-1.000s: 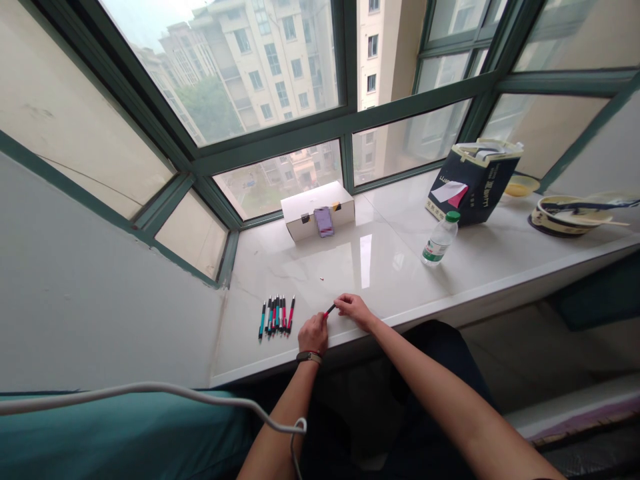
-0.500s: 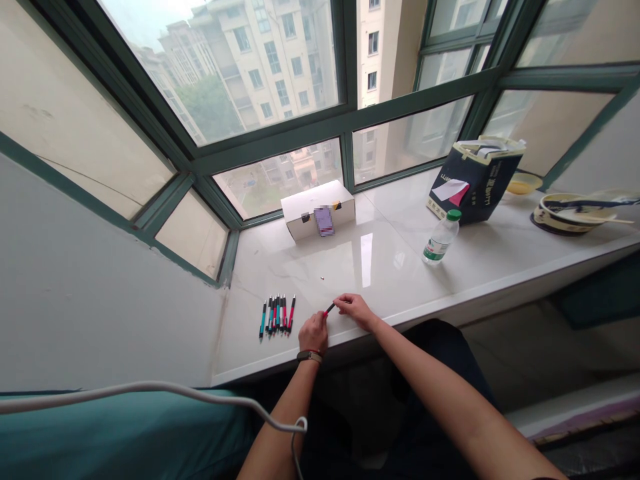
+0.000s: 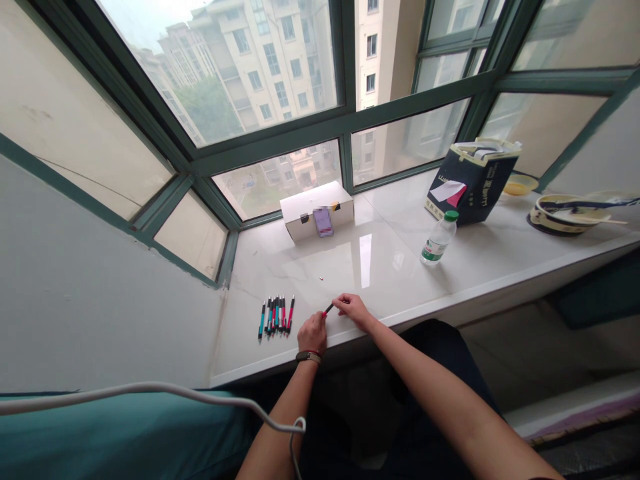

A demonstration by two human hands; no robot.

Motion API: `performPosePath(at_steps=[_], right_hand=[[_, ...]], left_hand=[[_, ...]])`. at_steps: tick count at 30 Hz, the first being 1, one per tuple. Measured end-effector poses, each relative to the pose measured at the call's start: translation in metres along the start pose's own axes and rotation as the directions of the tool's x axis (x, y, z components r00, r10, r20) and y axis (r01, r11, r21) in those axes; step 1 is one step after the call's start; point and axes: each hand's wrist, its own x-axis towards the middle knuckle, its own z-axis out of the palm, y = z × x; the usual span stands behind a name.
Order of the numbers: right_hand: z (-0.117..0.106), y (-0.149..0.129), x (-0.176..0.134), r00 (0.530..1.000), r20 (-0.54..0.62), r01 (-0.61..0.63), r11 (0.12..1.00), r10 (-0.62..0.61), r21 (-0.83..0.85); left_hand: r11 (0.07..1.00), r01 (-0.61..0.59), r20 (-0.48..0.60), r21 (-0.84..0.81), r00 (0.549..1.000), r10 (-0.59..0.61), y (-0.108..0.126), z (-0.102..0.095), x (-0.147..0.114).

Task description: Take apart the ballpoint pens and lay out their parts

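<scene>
The left hand (image 3: 311, 331) is curled tightly around the red end of a pen (image 3: 329, 309), while the right hand (image 3: 351, 309) pinches its black end between thumb and fingers, though the fingertips are too small to make out exactly. The pen slants between the two hands, near the front edge of the pale ledge (image 3: 400, 283); the left wrist crosses that edge. A row of pens (image 3: 276, 316) lies just left of the left hand, a tiny piece (image 3: 321, 279) sits beyond the hands, and the bottle (image 3: 439, 241) stands well apart to the right
</scene>
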Motion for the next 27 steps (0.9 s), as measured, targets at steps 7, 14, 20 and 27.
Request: performPosePath(at_steps=[7,14,20,27], right_hand=[[-0.001,-0.001,-0.002,0.999,0.031,0.017,1.0,-0.018,0.023],[-0.002,-0.001,-0.001,1.0,0.003,0.011,1.0,-0.011,0.026],[-0.001,0.004,0.005,0.999,-0.025,0.019,0.998,-0.02,-0.061],[0.013,-0.003,0.025,0.999,0.035,-0.005,0.881,0.024,-0.473]], left_hand=[[1.0,0.03,-0.01,-0.009,0.999,-0.03,0.003,-0.003,-0.001],[0.998,0.029,-0.018,-0.052,0.999,-0.03,0.004,-0.008,-0.001],[0.987,0.108,-0.006,-0.115,0.994,-0.109,0.003,-0.01,-0.002],[0.99,0.099,-0.046,-0.1,0.994,-0.104,0.003,-0.008,-0.002]])
